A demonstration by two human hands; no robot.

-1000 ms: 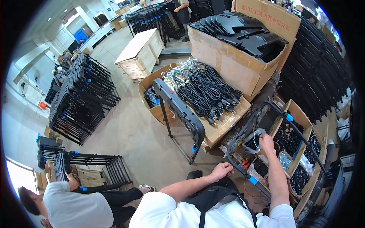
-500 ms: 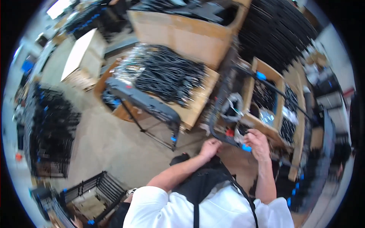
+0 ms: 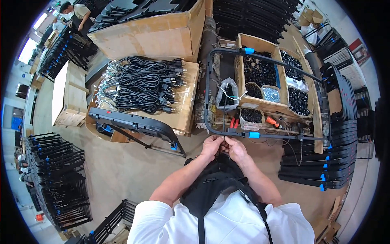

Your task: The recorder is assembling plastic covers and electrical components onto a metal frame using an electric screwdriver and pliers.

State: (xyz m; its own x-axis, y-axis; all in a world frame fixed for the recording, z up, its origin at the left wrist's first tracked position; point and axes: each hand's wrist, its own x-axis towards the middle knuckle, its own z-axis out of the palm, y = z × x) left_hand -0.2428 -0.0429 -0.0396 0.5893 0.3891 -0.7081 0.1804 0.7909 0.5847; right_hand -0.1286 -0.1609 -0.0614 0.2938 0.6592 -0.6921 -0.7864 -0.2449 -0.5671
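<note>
- Currently I watch both bare hands meet at the centre of the frame, fingertips together just below the near tube of a black tubular frame (image 3: 233,133).
- On the left hand (image 3: 212,146) I see fingers bent inward in a pinch; I can't tell whether anything is between them.
- The right hand (image 3: 236,151) is curled the same way against it, and its grip is equally hidden from me.
- That tubular frame lies right of centre, with blue clips (image 3: 254,135) on its tubes.
- Inside its loop I make out a clear plastic bag (image 3: 227,97), red-handled pliers (image 3: 233,123) and a bag of small black parts (image 3: 251,116).
- Beyond, a wooden tray (image 3: 266,106) holds black fittings and silver screws (image 3: 271,94).
- Left of centre, black power cords (image 3: 140,85) lie on cardboard behind a long black console (image 3: 136,123).
- At upper left I spot a co-worker (image 3: 79,16).
</note>
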